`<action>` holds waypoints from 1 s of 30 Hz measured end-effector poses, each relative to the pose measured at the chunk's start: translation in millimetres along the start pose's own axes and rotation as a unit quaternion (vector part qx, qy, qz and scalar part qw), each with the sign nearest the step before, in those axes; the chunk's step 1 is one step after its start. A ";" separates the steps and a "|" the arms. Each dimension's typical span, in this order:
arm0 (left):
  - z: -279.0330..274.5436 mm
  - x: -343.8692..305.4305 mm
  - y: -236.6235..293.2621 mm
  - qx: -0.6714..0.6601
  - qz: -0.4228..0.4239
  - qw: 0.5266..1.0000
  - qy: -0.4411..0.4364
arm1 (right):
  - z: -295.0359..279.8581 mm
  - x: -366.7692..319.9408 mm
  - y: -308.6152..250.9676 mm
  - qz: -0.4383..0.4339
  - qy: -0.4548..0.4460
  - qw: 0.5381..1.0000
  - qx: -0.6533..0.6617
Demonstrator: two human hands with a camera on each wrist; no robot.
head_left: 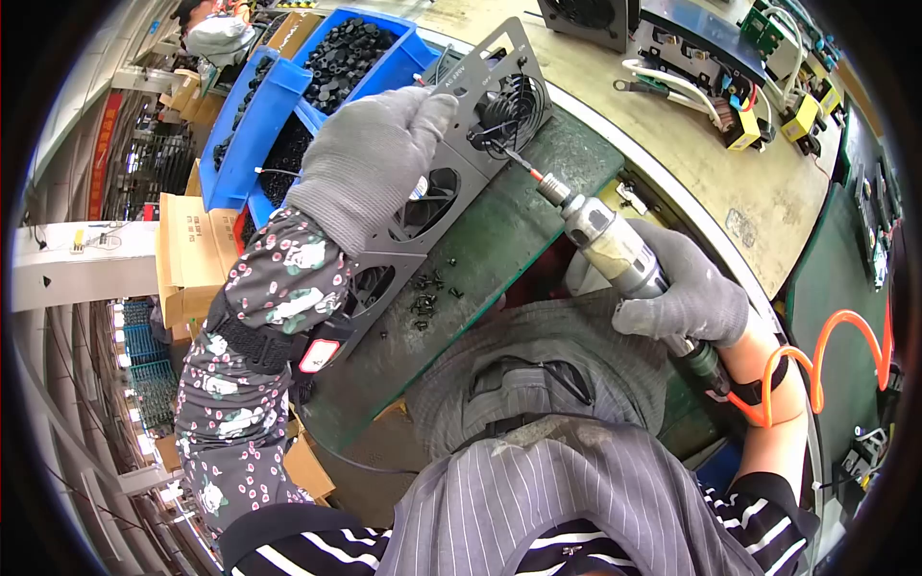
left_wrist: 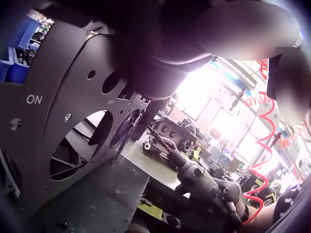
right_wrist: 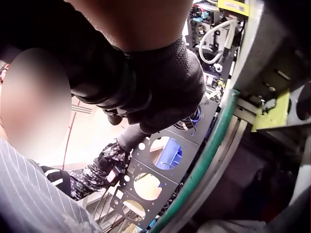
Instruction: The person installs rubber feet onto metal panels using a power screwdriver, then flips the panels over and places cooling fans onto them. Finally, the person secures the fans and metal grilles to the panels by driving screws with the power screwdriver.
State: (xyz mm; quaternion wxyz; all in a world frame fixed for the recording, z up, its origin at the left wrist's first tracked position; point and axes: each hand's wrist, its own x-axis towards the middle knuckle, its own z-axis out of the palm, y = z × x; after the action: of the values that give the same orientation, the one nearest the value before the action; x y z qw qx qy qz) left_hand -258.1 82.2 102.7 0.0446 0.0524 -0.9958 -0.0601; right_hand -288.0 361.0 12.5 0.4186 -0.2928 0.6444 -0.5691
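A dark metal panel [head_left: 469, 94] with large round cutouts stands on edge on the green bench top. My gloved left hand [head_left: 370, 158] grips its upper edge, fingers curled near the "AC" lettering. In the left wrist view the panel [left_wrist: 39, 126] shows "ON" printed beside a hole. A black fan with a wire guard [head_left: 523, 101] sits at the panel's far end. My gloved right hand [head_left: 687, 293] holds a pneumatic screwdriver [head_left: 615, 248], its bit tip right at the lower corner of the fan. Small black screws [head_left: 423, 307] lie loose on the bench beside the panel.
Blue bins [head_left: 226, 163] of small black parts stand beyond the left hand. An orange coiled air hose [head_left: 816, 370] trails from the screwdriver to the right. Wired assemblies [head_left: 711, 72] lie on the tan table [head_left: 759, 211]. A cardboard box [head_left: 197, 254] is at left.
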 end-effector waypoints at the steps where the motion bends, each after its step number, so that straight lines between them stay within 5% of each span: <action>1: 0.2 0.6 0.9 -0.005 -0.018 1.000 -0.010 | 1.9 -0.2 1.0 0.014 0.004 1.000 0.003; 21: 4.9 2.1 -8.3 -0.114 -0.005 0.993 -0.020 | 4.8 27.8 5.2 0.015 -0.026 0.998 0.064; 30: 7.8 3.0 -16.7 -0.090 0.086 0.992 -0.004 | 4.6 31.0 -0.6 -0.002 -0.029 0.999 0.040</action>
State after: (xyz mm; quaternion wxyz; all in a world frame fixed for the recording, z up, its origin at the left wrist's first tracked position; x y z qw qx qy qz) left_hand -260.2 66.4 93.2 0.0504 -0.0375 -0.9873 -0.1462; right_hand -298.8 332.2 6.7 0.4474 -0.2928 0.6083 -0.5866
